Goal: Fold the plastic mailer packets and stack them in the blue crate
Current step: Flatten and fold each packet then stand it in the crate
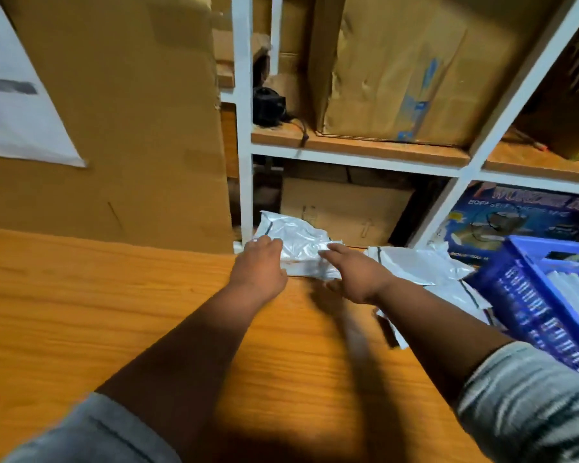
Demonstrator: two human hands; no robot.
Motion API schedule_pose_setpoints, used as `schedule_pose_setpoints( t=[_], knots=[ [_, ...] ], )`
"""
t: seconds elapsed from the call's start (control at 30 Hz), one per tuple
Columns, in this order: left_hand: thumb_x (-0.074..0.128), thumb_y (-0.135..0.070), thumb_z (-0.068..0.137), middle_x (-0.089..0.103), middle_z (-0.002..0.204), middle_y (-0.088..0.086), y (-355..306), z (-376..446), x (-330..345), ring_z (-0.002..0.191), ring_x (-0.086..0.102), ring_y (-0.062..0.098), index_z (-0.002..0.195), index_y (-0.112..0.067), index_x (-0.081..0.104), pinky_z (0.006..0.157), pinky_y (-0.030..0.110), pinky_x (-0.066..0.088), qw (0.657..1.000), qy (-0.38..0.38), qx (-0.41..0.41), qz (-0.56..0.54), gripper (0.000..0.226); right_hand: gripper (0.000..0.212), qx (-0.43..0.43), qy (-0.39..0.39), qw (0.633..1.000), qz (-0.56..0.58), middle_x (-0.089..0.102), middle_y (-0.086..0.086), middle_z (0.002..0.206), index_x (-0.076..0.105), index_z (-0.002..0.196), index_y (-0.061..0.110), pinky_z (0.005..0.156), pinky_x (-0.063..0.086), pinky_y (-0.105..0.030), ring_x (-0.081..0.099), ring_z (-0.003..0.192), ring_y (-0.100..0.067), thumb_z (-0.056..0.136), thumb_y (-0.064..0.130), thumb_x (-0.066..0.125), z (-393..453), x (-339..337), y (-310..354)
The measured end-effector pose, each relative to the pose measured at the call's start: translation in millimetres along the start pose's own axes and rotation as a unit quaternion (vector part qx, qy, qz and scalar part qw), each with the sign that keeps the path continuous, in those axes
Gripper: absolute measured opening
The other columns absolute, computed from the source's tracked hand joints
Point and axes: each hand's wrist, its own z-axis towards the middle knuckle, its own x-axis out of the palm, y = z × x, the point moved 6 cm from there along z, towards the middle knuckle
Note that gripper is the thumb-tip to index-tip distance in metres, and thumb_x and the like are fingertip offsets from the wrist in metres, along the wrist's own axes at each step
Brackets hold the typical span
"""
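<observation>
Both hands, left hand [260,262] and right hand [355,275], fingers straight on 1 crinkled, glossy white mailer packet [298,243].

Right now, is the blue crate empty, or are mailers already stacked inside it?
Not empty. White sheets, apparently mailers, show inside the blue crate, behind its slatted wall at the frame's right edge. How many cannot be told.

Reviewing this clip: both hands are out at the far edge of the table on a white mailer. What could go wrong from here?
1. The mailer lies crumpled at the table's far edge by the shelf; a push may slide it off the back.
2. The left hand and right hand lie mostly flat on it, so the grip looks loose and the glossy plastic could slip.
3. Loose mailers lie against the blue crate; dragging across could scatter them.
</observation>
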Motion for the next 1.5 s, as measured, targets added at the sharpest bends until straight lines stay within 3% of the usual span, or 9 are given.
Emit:
schedule_pose_setpoints(
  t=[0.17,0.33,0.5,0.63,0.8,0.93,1.03,1.33,1.5],
  knots=[
    [0.073,-0.031,0.093,0.05,0.153,-0.003,42,29,19,0.132,0.044,0.031,0.159,-0.028,0.037,0.1,0.048,0.054,1.0,0.024,-0.01,0.0,0.075,0.093,0.068,-0.014,0.997,0.041,0.011,0.0,0.179,0.025,0.168,0.025,0.113,0.048,-0.042,0.055,0.141,-0.035,0.093,0.034,0.079,35,2,1],
    [0.074,-0.035,0.088,0.058,0.129,0.001,42,42,32,0.121,0.047,0.031,0.14,-0.03,0.055,0.097,0.047,0.044,0.995,-0.012,-0.044,0.084,0.056,0.093,0.12,0.005,0.993,0.006,0.032,-0.011,0.164,0.019,0.169,0.025,0.101,0.054,-0.046,0.062,0.126,-0.039,0.095,0.033,0.074,42,12,-1],
    [0.074,-0.023,0.08,0.055,0.107,-0.001,24,1,39,0.107,0.048,0.03,0.099,-0.029,0.069,0.084,0.045,0.04,0.993,-0.061,0.049,0.085,0.021,0.029,0.107,-0.059,0.99,-0.07,0.052,-0.004,0.115,0.064,0.125,0.025,0.075,0.058,-0.042,0.064,0.098,-0.032,0.096,0.033,0.066,13,20,3],
    [0.075,-0.011,0.071,0.06,0.1,-0.001,21,-55,59,0.098,0.055,0.031,0.097,-0.023,0.061,0.078,0.044,0.044,0.988,-0.07,0.135,0.018,0.032,0.011,0.059,-0.102,0.989,-0.09,0.051,-0.001,0.1,0.061,0.097,0.024,0.06,0.048,-0.039,0.059,0.088,-0.032,0.089,0.025,0.069,-56,51,-6],
    [0.066,-0.011,0.072,0.065,0.097,0.004,-6,-129,96,0.092,0.061,0.037,0.088,-0.019,0.059,0.072,0.049,0.049,0.972,-0.024,0.235,0.007,0.019,0.017,-0.002,-0.117,0.987,-0.106,0.052,-0.001,0.103,0.059,0.103,0.026,0.071,0.046,-0.047,0.052,0.091,-0.033,0.09,0.032,0.069,-166,102,-17],
    [0.056,-0.014,0.097,0.072,0.13,0.009,-22,-183,114,0.12,0.067,0.035,0.108,-0.011,0.075,0.092,0.047,0.054,0.945,-0.06,0.318,-0.046,0.023,0.023,0.006,-0.1,0.991,-0.094,0.058,-0.001,0.111,0.06,0.117,0.027,0.075,0.048,-0.049,0.053,0.093,-0.032,0.095,0.029,0.061,-237,138,-39],
    [0.046,-0.018,0.109,0.071,0.136,0.016,-37,-213,129,0.128,0.062,0.036,0.12,-0.004,0.077,0.104,0.047,0.048,0.928,-0.074,0.358,-0.068,0.036,0.031,0.011,-0.114,0.991,-0.076,0.063,-0.001,0.125,0.068,0.127,0.025,0.077,0.05,-0.047,0.057,0.095,-0.032,0.098,0.03,0.057,-278,151,-49],
    [0.042,-0.013,0.107,0.065,0.145,0.018,-93,-312,114,0.14,0.058,0.037,0.13,-0.002,0.073,0.12,0.053,0.041,0.95,-0.027,0.308,0.04,0.04,0.031,-0.003,-0.193,0.981,-0.014,0.07,-0.005,0.11,0.076,0.125,0.019,0.071,0.047,-0.044,0.059,0.088,-0.034,0.096,0.02,0.066,-371,171,-64],
    [0.059,-0.023,0.1,0.059,0.15,0.021,-118,-341,92,0.143,0.053,0.04,0.134,-0.004,0.07,0.124,0.054,0.032,0.967,-0.016,0.244,0.071,0.041,0.038,0.012,-0.211,0.975,0.062,0.068,-0.002,0.119,0.071,0.135,0.021,0.083,0.049,-0.048,0.062,0.102,-0.031,0.106,0.044,0.06,-409,157,-59]
  ],
)
